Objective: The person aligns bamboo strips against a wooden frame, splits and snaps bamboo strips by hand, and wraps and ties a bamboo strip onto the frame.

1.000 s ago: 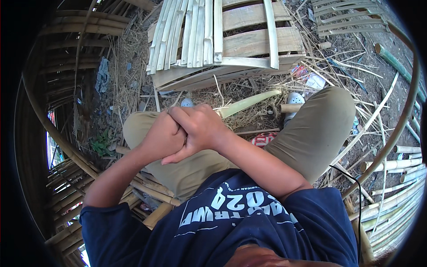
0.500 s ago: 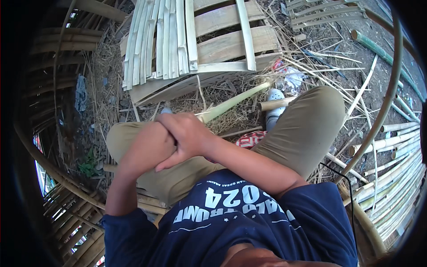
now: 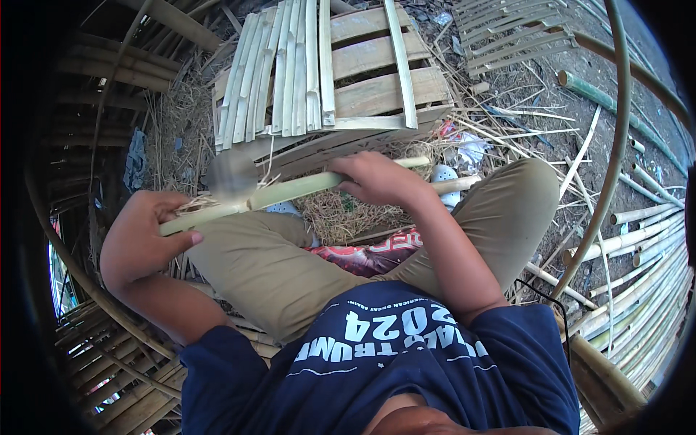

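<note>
A pale green bamboo strip lies slantwise above my lap, its far end reaching to the right. My left hand is closed around its near left end, thumb below and fingers above. Further along, my right hand grips the strip from above. Thin pale shavings stand out along the strip beside my left hand. Just above the strip, a grey shape is smeared by motion; what it is and what holds it cannot be made out.
Ahead stands a slatted wooden crate topped with several split bamboo slats. Dry shavings litter the ground between my legs. Bamboo poles are piled at right, near a curved bamboo pole. A slatted bamboo panel lies far right.
My hands were together, the right crossing over the left forearm. Now they are apart along the strip, the left further left, the right further right. The strip has come up and left; the grey blur has appeared.
</note>
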Demonstrator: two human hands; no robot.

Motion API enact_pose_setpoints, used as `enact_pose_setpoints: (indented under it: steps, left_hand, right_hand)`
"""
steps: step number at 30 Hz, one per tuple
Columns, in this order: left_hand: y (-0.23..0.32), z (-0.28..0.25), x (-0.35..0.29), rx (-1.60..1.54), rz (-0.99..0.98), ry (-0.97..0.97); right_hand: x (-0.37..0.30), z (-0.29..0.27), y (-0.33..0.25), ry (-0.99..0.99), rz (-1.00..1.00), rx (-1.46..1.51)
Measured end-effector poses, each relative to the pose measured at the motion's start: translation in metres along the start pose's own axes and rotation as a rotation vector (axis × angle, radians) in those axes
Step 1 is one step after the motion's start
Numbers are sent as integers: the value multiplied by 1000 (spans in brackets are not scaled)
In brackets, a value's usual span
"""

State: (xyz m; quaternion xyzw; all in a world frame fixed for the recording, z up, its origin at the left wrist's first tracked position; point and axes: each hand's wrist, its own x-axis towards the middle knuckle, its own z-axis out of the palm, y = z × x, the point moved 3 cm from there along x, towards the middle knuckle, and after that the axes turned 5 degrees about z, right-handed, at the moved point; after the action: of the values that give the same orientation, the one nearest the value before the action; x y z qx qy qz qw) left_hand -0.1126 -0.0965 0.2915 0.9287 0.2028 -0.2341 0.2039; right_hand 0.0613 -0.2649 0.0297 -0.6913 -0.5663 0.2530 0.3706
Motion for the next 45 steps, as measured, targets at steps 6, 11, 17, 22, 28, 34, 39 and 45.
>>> enact_pose_setpoints:
  steps: [6,11,17,22,28,34,39,45]
  left_hand:
    - [-57,-8,-41,-112,-196,315]
    - [-82,-5,-73,-451,38,551]
    - [-72,49,12,-974,9,760]
    - [-1,142,99,-1377,129,663]
    - [36,238,144,-1505,153,589]
    - [35,263,173,-1475,54,571]
    - [41,267,183,-1486,-27,498]
    - [36,280,202,-1476,-114,336]
  right_hand:
    - [-10,-33,-45,-36,70,-3]
    - [-9,-104,-91,468,-6,-282]
    - [-1,-179,-80,1393,-187,-573]
    - [34,-159,2,576,457,375]
    - [47,-92,29,71,498,639]
    - [70,-75,59,56,522,617]
    - [84,-60,85,106,503,668]
    - [90,-52,103,74,674,552]
